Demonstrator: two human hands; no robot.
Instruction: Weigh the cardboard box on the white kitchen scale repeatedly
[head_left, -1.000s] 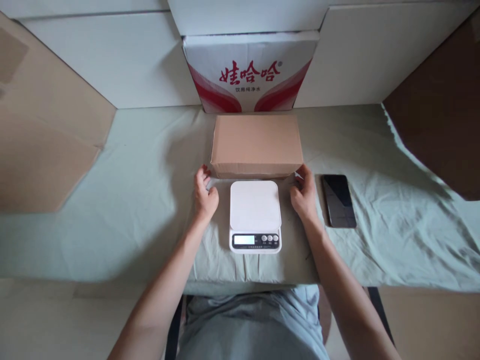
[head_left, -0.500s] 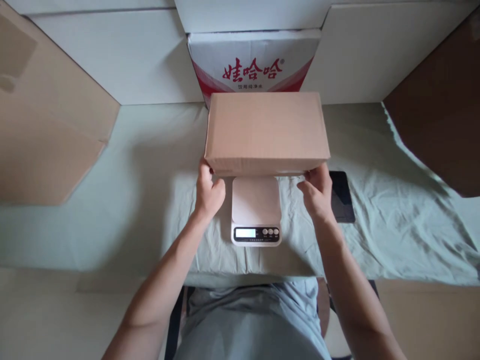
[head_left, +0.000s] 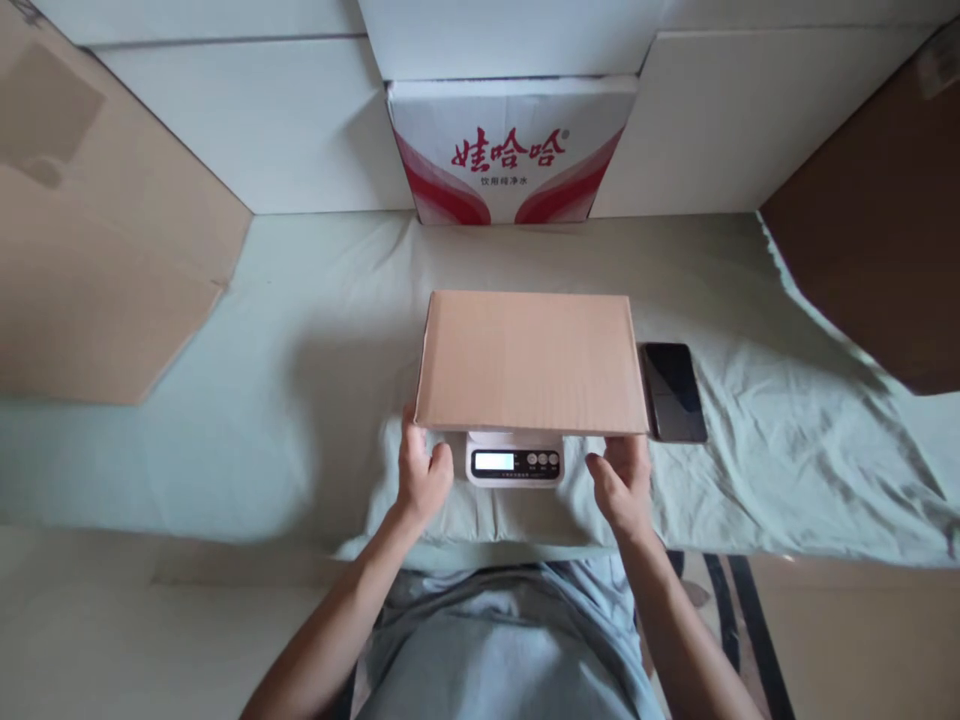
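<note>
A brown cardboard box (head_left: 531,362) is between my two hands, over the platform of a white kitchen scale (head_left: 515,478). The box hides most of the platform; whether it touches the scale I cannot tell. My left hand (head_left: 424,468) grips the box's near left corner, its thumb on the near side and the other fingers partly hidden. At the near right corner, my right hand (head_left: 624,482) holds the box in the same way. The scale's display is lit, but its digits are not readable.
A black phone (head_left: 675,392) lies right of the box on the green cloth (head_left: 330,300). Behind stands a white and red carton (head_left: 517,150) before white panels. Large cardboard pieces (head_left: 112,230) flank the left side, and a darker one (head_left: 877,220) the right.
Both hands have brought the cardboard box down and toward me, over the scale. More of the carton behind and the whole phone now show.
</note>
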